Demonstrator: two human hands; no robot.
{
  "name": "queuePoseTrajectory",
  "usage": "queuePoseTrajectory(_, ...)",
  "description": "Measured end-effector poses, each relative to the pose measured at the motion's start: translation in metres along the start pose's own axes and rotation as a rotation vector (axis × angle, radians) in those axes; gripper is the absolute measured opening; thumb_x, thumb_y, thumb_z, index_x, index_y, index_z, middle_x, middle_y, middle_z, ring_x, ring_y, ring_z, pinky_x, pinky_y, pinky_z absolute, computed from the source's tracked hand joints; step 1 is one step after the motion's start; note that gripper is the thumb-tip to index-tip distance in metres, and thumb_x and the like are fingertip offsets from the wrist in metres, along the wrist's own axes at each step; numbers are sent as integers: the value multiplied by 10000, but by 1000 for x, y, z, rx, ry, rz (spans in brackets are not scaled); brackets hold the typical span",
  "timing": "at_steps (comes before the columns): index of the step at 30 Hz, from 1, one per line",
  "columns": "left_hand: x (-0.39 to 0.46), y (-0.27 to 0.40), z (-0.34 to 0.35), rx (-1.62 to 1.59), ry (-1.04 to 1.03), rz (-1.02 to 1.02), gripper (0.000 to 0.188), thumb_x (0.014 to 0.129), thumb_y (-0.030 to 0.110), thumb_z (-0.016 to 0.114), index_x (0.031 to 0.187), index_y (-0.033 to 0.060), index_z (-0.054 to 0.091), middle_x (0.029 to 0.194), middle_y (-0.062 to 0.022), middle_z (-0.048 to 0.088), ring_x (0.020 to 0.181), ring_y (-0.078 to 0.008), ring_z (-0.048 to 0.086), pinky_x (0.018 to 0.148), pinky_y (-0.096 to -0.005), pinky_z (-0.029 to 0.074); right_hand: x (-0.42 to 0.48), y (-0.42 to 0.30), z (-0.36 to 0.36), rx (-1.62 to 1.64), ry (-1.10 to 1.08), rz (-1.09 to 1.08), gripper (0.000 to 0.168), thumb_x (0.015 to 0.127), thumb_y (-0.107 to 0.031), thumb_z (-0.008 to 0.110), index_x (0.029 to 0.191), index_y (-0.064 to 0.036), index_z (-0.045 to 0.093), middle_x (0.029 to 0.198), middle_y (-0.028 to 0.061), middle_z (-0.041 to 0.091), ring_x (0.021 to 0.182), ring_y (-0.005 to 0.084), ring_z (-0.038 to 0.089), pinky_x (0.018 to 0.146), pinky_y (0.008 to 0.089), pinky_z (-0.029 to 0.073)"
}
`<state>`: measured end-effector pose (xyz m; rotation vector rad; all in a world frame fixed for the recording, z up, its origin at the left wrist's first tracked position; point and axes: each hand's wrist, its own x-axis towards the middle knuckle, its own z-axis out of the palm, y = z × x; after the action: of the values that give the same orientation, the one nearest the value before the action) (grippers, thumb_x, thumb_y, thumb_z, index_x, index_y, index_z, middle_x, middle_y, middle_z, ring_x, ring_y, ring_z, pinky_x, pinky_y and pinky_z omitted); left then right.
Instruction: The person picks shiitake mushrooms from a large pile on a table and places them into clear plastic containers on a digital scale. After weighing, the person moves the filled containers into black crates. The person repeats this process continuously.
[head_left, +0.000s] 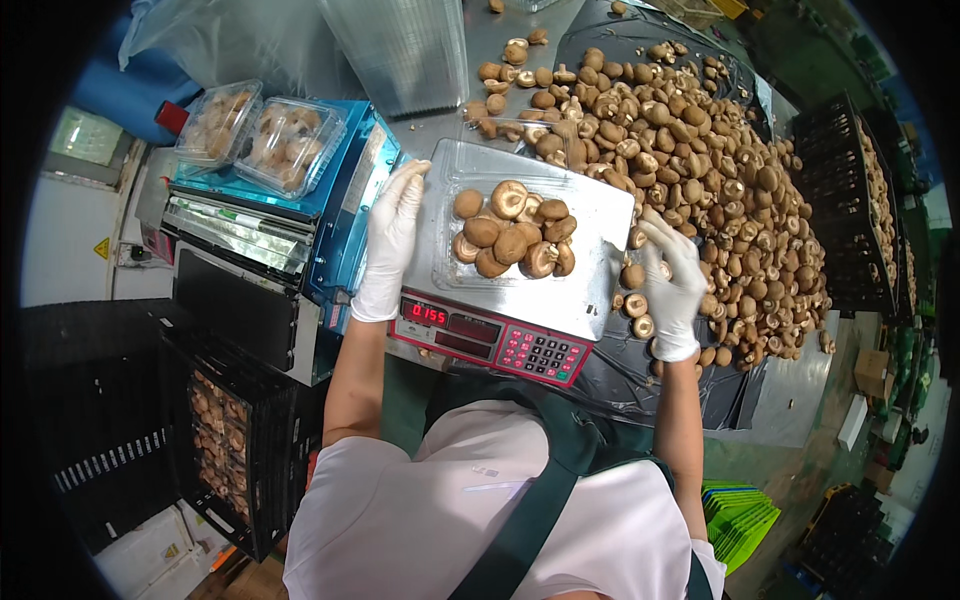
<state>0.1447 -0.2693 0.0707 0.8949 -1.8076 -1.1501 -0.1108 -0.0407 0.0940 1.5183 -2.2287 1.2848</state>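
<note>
An open clear plastic clamshell box rests on the metal pan of an electronic scale. Several brown shiitake mushrooms lie in it, mostly cap up. Red digits glow on the scale's display panel. My left hand, in a white glove, is stretched out along the pan's left edge and holds nothing. On the other side, my gloved right hand hovers with bent fingers over loose mushrooms next to the pan. Whether its fingertips grip a mushroom is unclear.
A large heap of shiitake covers black plastic sheeting at right. Stacked clear boxes stand behind the scale. Two filled boxes sit on a blue machine at left. Black crates with mushrooms flank the table.
</note>
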Motion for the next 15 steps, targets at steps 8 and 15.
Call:
queuePoseTrajectory(8,26,-3,-6,-106,49,-121,381,965,255,560,1207,-36,597,1185,-111,630,1103,-155,556,978,-278,398,-123,94,-39,-600,-494,444,394,807,-277,712,1159,-107,658,1135,124,659,1015,317,610,859,397,506)
queuePoseTrajectory(15,48,-12,12,-104,-37,-276,390,958,320,571,1221,38,622,1184,-74,611,1112,-151,539,979,-289,399,-147,105,-31,-488,-260,394,242,806,-155,701,1038,-85,695,1028,109,692,917,285,632,801,368,518)
